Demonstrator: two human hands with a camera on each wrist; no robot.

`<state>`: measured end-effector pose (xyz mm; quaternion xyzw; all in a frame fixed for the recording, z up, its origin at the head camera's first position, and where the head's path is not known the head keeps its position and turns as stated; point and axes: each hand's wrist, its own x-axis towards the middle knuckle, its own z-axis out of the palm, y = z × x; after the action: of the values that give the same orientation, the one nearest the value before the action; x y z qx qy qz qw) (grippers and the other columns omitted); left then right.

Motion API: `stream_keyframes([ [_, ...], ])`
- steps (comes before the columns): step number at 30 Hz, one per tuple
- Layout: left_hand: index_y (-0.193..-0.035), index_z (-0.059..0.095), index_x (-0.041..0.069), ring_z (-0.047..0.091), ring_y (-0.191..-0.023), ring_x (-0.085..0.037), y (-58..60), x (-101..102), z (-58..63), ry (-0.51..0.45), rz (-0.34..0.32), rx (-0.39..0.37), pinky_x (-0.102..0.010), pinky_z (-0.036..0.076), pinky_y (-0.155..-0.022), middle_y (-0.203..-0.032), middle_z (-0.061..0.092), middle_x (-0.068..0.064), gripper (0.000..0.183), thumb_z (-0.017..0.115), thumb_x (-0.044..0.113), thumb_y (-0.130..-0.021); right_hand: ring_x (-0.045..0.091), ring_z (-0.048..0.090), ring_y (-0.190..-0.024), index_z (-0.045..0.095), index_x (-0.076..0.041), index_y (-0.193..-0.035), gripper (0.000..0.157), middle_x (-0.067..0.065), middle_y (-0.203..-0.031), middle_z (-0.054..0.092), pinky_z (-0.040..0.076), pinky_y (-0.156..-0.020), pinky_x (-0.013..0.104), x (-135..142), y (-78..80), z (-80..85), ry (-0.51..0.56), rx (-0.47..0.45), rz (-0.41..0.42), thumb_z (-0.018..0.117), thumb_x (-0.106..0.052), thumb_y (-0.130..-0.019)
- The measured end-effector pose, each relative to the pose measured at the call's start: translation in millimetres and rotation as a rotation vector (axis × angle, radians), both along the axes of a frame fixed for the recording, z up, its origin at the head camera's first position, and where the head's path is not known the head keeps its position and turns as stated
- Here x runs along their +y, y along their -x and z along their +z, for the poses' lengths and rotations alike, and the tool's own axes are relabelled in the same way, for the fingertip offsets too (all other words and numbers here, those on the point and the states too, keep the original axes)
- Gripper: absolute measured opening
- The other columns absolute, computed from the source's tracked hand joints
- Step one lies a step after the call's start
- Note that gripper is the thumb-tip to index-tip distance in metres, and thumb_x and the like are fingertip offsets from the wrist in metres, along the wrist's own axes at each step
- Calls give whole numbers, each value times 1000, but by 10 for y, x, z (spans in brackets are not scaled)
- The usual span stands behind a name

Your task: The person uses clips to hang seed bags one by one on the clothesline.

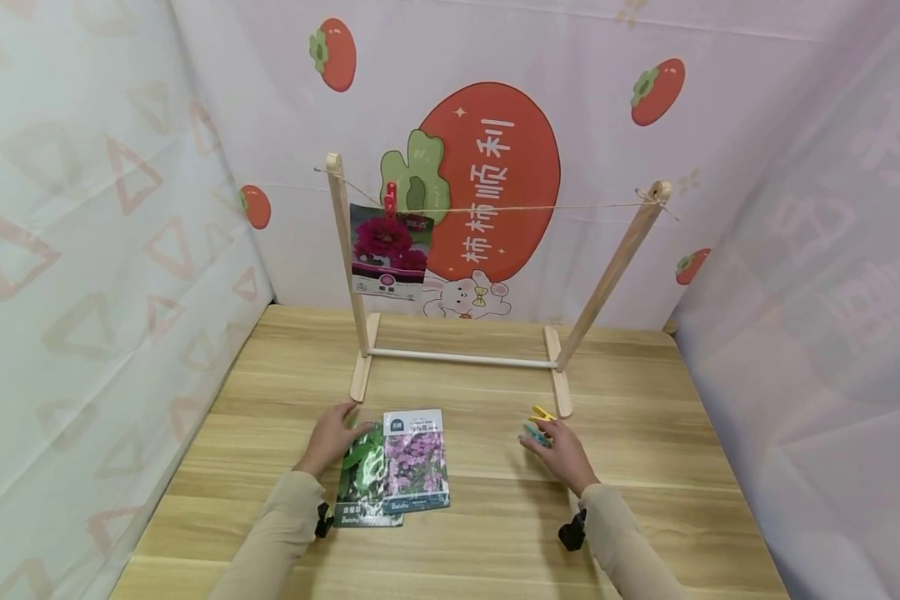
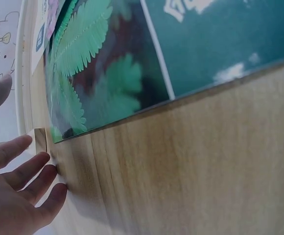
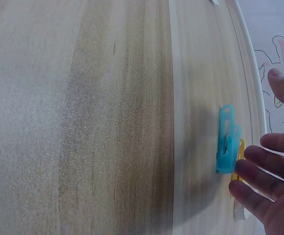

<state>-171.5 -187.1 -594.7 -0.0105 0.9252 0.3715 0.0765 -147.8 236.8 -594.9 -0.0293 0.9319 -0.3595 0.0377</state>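
Observation:
My left hand (image 1: 328,442), fingers spread and holding nothing, hovers by the upper left corner of a green-leaf seed packet (image 1: 358,479). A seed packet with pink flowers (image 1: 416,467) partly covers that one. On the right, my right hand (image 1: 567,458) reaches over a blue clothespin (image 1: 536,434) and a yellow clothespin (image 1: 543,413). In the right wrist view its fingers are loosely extended beside the blue clothespin (image 3: 225,147), with the yellow one (image 3: 241,152) partly hidden behind. Neither clothespin is gripped.
A wooden stand (image 1: 607,287) with a string (image 1: 510,208) across its top stands at the back of the table (image 1: 487,542). A red clothespin (image 1: 391,200) holds a seed packet with magenta flowers (image 1: 387,262) on the string's left end. Printed cloth (image 1: 570,50) surrounds the table.

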Motion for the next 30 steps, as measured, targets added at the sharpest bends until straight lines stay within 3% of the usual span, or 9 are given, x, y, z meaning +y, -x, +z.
stream_keyframes([
  [10, -133, 52, -8, 42, -129, -51, -50, 1, -53, 255, -43, 25, -65, 36, -103, -140, 45, -32, 69, 74, 38, -85, 30, 64, -101, 65, 0, -122, 48, 18, -116, 64, 52, -88, 49, -9, 4, -78, -43, 13, 18, 74, -31, -86],
  [21, -135, 54, -1, 38, -132, -49, -69, -90, -80, 336, -70, -7, -68, 34, -101, -145, 42, -29, 71, 77, 39, -81, 40, 61, -112, 65, 4, -119, 49, 22, -121, 64, 47, -97, 53, -48, 67, -114, -144, 25, 39, 74, -30, -85],
  [30, -126, 62, 6, 41, -130, -48, -96, -102, -77, 369, -46, 34, -68, 33, -101, -142, 46, -27, 60, 79, 39, -79, 34, 62, -96, 68, 6, -112, 47, 18, -104, 66, 50, -88, 51, -112, 113, -99, -207, 54, 35, 77, -29, -83],
])
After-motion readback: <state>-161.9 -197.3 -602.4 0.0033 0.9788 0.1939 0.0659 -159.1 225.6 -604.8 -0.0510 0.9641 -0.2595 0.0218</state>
